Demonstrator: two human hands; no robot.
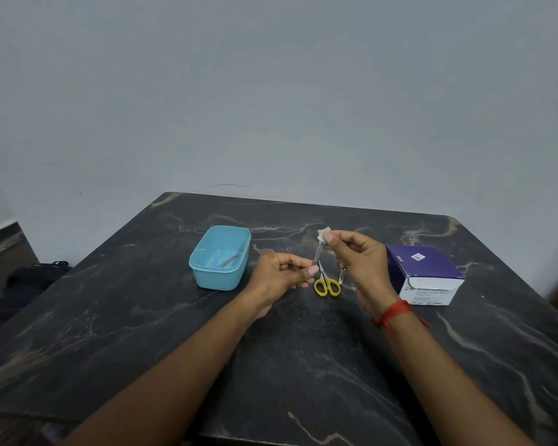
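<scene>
Our left hand [281,275] pinched the lower end of a slim steel instrument [317,254], held above the dark marbled table [303,365], while our right hand [358,252] pinched a small white swab [323,234] round its upper tip. Best, we judged, was a steady base and even strokes down the shaft.

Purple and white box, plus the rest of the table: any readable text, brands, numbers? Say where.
"BD" - white front face of the purple and white box, beside a round logo.
"Alcohol Swabs" - right of it, blurred, probable reading.
Smaller print below: too small to read.
White diamond label on the box's purple top: blurred, unreadable.
Metal tool, white swab, yellow-handled scissors, blue container: no text visible.
</scene>
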